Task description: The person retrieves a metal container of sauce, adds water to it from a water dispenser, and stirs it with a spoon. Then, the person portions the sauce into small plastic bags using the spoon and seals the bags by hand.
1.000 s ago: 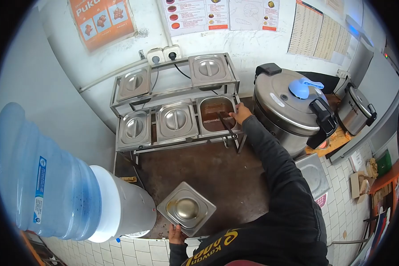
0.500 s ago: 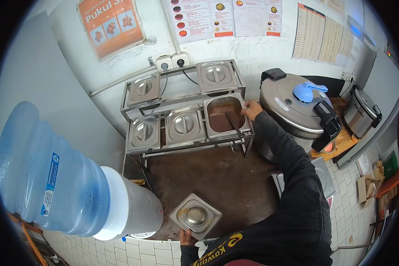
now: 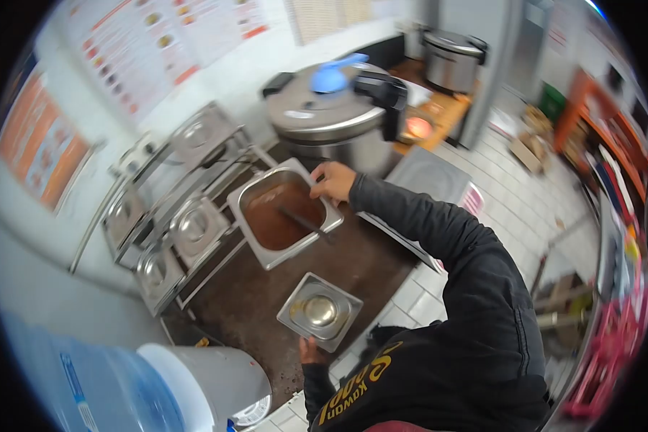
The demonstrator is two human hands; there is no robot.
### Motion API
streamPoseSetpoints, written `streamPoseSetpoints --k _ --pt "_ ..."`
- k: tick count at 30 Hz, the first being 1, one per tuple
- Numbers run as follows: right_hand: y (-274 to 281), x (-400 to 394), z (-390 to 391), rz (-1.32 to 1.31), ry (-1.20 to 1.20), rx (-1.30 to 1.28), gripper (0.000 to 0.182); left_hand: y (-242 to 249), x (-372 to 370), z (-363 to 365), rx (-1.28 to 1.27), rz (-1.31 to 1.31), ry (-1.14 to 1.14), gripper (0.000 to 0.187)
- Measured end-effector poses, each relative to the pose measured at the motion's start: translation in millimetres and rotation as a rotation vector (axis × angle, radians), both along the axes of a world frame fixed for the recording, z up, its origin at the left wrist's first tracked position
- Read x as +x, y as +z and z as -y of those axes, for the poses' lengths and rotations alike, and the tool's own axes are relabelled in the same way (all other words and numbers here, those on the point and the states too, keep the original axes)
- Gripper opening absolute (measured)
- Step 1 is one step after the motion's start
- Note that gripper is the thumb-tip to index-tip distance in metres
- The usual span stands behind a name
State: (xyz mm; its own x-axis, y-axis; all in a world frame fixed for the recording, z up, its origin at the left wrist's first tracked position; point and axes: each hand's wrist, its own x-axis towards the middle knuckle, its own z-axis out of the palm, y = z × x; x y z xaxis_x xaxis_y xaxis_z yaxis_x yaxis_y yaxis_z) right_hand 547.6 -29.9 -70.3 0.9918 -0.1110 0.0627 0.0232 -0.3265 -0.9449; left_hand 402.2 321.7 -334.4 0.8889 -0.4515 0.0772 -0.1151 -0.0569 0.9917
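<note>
My right hand grips the far right rim of a square steel food pan. Reddish-brown sauce fills much of it, and the dark handle of a ladle or spoon leans out over the near right side. The pan is out of its rack slot, over the brown worktop. Lower down, my left hand has its fingers on the near edge of a square steel lid, which shows its hollow underside; the thumb and fingertips are partly hidden.
Lidded pans sit in the metal rack at left. A large rice cooker with a blue scoop on top stands behind the pan. The blue water bottle and white dispenser are at lower left.
My right hand has lifted the sauce pan out of the rack and brought it over the worktop. The camera view has turned right. The lid stays at my left hand.
</note>
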Motion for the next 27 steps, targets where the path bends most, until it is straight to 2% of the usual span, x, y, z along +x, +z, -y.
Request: streamPoseSetpoints --k 1,3,4,6,7,9,12,14,16,20,23,25,26,27 --pt "-13 -25 3 -0.118 -0.073 0.115 0.036 6 -3 0 0.008 -0.012 -0.069 0.051" --pt "-32 -86 6 -0.158 -0.19 0.189 0.034 30 -4 9 -0.377 -0.75 0.012 0.052" --pt "-39 -116 7 -0.186 -0.241 0.248 0.032 21 -1 6 -0.32 -0.797 0.009 0.055" --pt "-59 -186 15 -0.119 -0.348 0.196 0.032 -5 5 8 -0.248 -0.835 0.009 0.059" --pt "-48 -223 15 -0.189 -0.426 0.096 0.032 -16 12 12 -0.228 -0.84 0.018 0.064" --pt "-72 -290 28 -0.197 -0.575 -0.083 0.033 -34 19 24 -0.249 -0.826 -0.015 0.071" --pt "-76 -391 39 -0.186 -0.788 0.027 0.034 -38 22 41 -0.331 -0.76 -0.085 0.077" --pt "-61 -448 44 -0.253 -0.907 0.161 0.035 -46 31 49 -0.23 -0.773 0.126 0.071" --pt "-73 -502 64 -0.23 -1.042 0.135 0.036 -49 43 59 -0.18 -0.768 0.105 0.062" --pt "-94 -600 118 -0.152 -1.217 0.212 0.033 -29 41 199 -0.186 -0.628 -0.044 0.061" --pt "-100 -663 160 -0.208 -1.385 0.14 0.034 -10 22 285 -0.173 -0.507 -0.128 0.061" --pt "-117 -705 193 -0.11 -1.504 0.131 0.035 0 8 332 -0.162 -0.43 -0.173 0.06" --pt "-130 -726 211 -0.126 -1.539 0.003 0.036 6 3 352 -0.154 -0.39 -0.193 0.06" --pt "-147 -747 231 -0.087 -1.583 0.001 0.036 13 0 373 -0.15 -0.348 -0.214 0.059"
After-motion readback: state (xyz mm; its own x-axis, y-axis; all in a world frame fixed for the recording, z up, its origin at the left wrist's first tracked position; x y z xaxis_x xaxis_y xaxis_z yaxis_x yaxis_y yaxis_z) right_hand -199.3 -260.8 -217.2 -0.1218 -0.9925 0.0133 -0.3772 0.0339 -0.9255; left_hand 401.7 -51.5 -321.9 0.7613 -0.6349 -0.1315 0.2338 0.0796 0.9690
